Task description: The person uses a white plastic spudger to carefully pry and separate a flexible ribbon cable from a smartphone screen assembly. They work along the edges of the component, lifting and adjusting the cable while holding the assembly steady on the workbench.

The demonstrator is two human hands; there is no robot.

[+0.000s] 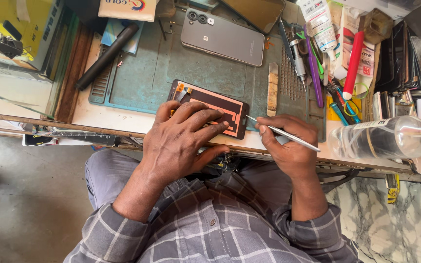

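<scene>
The left hand (183, 139) lies flat, fingers spread, on a phone screen panel (209, 107) whose underside shows black with copper-orange strips; it presses rather than grips, palm down, fingertips reaching toward the panel's right end. The panel rests at the near edge of a blue-green work mat (142, 78) on the tabletop (108, 119), tilted slightly so its right end sits lower in the view. The right hand (286, 143) is closed around a thin metal tool (283, 134), held like a pen; the tool's tip meets the panel's right edge. Farther back on the mat lies 1 grey phone (222, 38), face down, camera lenses at its left end, well apart from the panel. A black cylindrical handle (107, 56) lies diagonally at the mat's left side. To the right of the mat sits a crowd of tools, among them a red-handled tool (353, 63), a purple stick (314, 73) and a screwdriver (296, 53). A clear plastic bottle (388, 137) lies on its side just beside the right hand. The person wears a grey checked shirt (205, 229) and sits close to the tabletop edge.
</scene>
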